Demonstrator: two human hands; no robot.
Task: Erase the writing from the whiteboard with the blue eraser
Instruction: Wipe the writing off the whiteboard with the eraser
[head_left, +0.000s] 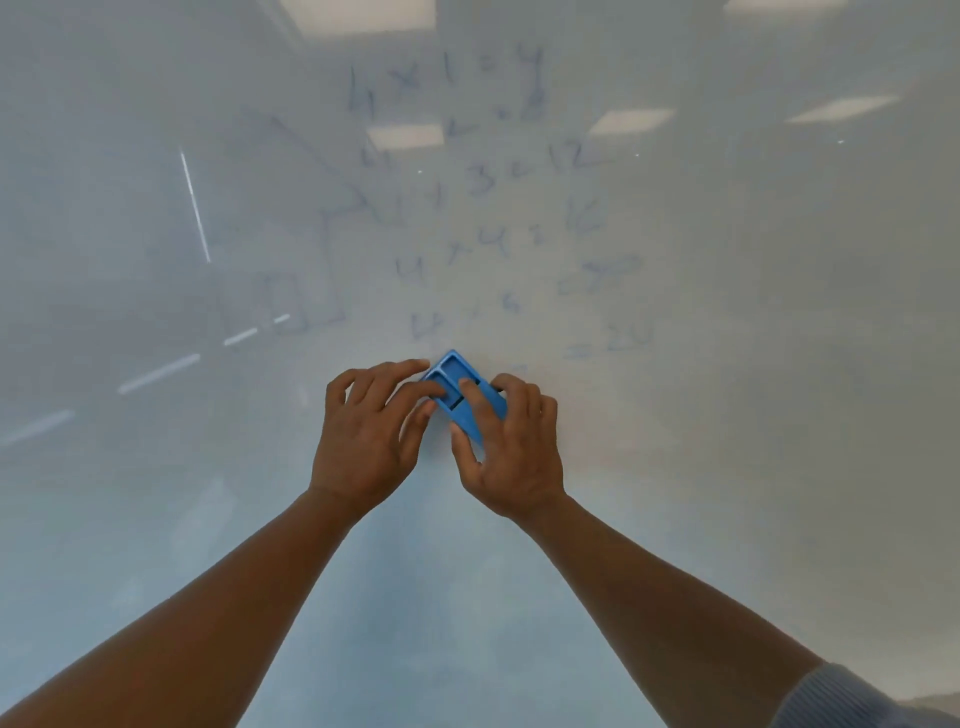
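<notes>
We find the blue eraser (460, 392) pressed to the whiteboard (727, 415) just below the smeared writing (493, 208), long axis diagonal, our right hand (511, 447) pinching its lower end, our left hand (371, 426) fingering its side, strokes owed upward.

We see both arms stretched forward, left hand (370, 431) and right hand (511, 447) close together, fingers seemingly curled.
</notes>
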